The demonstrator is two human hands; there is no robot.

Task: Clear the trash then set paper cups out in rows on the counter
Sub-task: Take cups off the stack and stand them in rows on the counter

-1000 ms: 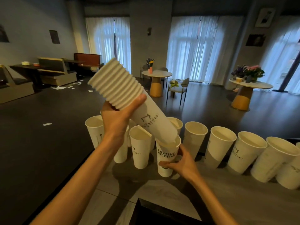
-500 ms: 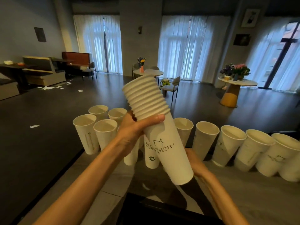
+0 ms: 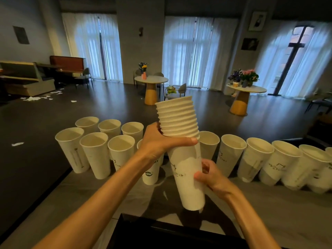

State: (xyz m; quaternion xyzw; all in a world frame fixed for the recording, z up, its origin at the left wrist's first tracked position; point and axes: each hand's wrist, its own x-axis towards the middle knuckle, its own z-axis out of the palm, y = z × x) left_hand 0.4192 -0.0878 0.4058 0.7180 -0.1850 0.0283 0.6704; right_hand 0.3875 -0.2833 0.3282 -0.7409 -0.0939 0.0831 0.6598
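Note:
I hold a nested stack of white paper cups (image 3: 181, 141) nearly upright above the grey counter (image 3: 269, 209), rims up. My left hand (image 3: 159, 141) wraps the stack just below the ribbed rims. My right hand (image 3: 210, 174) grips the lowest cup (image 3: 188, 184) at its side, thumb in front. Several single cups stand on the counter: a double row on the left (image 3: 93, 151) and a single row on the right (image 3: 258, 159). One printed cup (image 3: 150, 172) stands partly hidden behind my left wrist.
A dark box edge (image 3: 161, 229) sits at the near side of the counter. The counter's left edge (image 3: 59, 180) drops to the dark floor. Paper scraps (image 3: 18, 144) lie on the floor, more at far left (image 3: 38, 97). Round tables (image 3: 150, 81) with flowers stand beyond.
The stack has swung from tilted to nearly upright and shifted right. My right hand left the cup it set down on the counter and now grips the stack's lowest cup.

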